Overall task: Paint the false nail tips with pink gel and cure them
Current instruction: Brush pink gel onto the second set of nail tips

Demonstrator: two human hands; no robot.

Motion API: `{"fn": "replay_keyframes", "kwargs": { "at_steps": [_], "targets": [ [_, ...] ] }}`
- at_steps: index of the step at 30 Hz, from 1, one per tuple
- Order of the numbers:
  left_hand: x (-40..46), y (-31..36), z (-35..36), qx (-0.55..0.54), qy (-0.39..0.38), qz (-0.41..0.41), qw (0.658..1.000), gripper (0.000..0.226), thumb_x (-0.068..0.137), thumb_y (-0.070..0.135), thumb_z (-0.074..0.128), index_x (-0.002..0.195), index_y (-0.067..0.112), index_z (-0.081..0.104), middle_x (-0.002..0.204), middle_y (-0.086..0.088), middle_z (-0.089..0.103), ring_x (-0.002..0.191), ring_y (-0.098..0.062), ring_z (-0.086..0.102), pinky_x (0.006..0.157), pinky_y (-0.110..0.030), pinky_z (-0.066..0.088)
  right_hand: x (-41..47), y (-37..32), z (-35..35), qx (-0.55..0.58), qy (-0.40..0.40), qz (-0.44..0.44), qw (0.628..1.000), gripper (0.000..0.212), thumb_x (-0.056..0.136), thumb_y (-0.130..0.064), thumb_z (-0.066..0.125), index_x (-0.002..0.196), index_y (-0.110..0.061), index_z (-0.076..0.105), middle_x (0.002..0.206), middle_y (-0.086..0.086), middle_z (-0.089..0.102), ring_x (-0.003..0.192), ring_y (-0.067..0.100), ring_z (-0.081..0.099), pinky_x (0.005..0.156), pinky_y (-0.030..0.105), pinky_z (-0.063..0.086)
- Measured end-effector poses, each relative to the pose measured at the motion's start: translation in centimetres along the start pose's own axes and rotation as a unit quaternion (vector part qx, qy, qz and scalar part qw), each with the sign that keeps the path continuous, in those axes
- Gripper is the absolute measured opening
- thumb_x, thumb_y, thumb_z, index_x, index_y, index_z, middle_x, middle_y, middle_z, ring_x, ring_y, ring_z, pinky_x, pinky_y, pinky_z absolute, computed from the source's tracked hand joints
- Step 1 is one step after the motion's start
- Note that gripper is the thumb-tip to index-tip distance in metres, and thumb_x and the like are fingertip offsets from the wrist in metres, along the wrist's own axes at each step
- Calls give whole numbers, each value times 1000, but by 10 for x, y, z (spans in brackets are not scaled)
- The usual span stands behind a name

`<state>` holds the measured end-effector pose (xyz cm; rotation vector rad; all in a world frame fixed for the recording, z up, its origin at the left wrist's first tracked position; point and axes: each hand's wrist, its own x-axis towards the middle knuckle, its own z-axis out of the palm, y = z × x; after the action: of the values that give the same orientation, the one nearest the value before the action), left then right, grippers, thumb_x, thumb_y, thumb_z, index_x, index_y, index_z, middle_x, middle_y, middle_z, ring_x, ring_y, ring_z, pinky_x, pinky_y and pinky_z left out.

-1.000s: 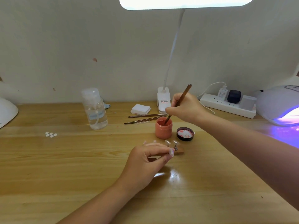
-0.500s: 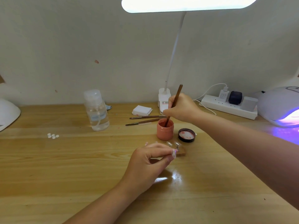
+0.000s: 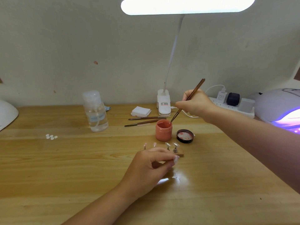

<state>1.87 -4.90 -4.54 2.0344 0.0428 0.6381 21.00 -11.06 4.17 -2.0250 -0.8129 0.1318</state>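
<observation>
An open pink gel jar (image 3: 163, 131) stands mid-table, its black lid (image 3: 185, 136) lying face up to its right. My right hand (image 3: 195, 105) pinches a brown brush (image 3: 188, 100) whose tip touches the jar's right rim. In front of the jar, several false nail tips (image 3: 171, 145) stand on small metal posts on a wooden holder (image 3: 180, 155). My left hand (image 3: 151, 166) grips that holder from the near side and hides most of it.
Two spare brushes (image 3: 146, 120) lie behind the jar, beside a stack of white wipes (image 3: 140, 111) and a clear pump bottle (image 3: 96, 111). A lit curing lamp (image 3: 282, 109) glows violet at the right; a power strip (image 3: 233, 103) and desk lamp base (image 3: 164, 103) sit behind. Loose nail tips (image 3: 51, 136) lie left.
The brush has lifted from deep inside the jar to its right rim, and its handle now leans more to the right. My left hand stays on the holder.
</observation>
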Motion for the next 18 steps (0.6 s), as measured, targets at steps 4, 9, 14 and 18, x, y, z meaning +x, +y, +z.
{"fn": "replay_keyframes", "kwargs": {
  "at_steps": [4,9,14,18],
  "targets": [
    [0,-2,0,43,-35,-6,998,16,82,5,66,93,13,74,88,9,70,82,-2,64,76,-20,50,-1,2,-1,3,-7,10,1000,30,78,-7,66,55,-12,47,49,0,47,43,7,42,43,17,37],
    [1,-2,2,37,-22,-30,999,16,83,9,66,93,18,74,87,5,73,81,-8,66,78,-30,52,-1,4,-5,9,-10,17,1000,29,79,-7,66,57,-12,47,52,3,49,45,9,42,45,19,37],
    [2,-2,-1,50,-41,-53,997,16,84,15,66,92,27,72,89,14,72,86,-1,65,83,-28,50,-1,5,-11,-1,-4,18,1000,27,79,-8,66,58,-11,49,53,3,50,49,10,44,47,19,37],
    [4,-4,-4,67,-82,-50,993,20,84,15,66,93,31,71,89,31,65,96,11,59,90,-17,46,-1,4,-17,29,16,25,999,28,78,-6,63,56,-12,48,50,3,49,48,13,43,45,22,37]
  ]
}}
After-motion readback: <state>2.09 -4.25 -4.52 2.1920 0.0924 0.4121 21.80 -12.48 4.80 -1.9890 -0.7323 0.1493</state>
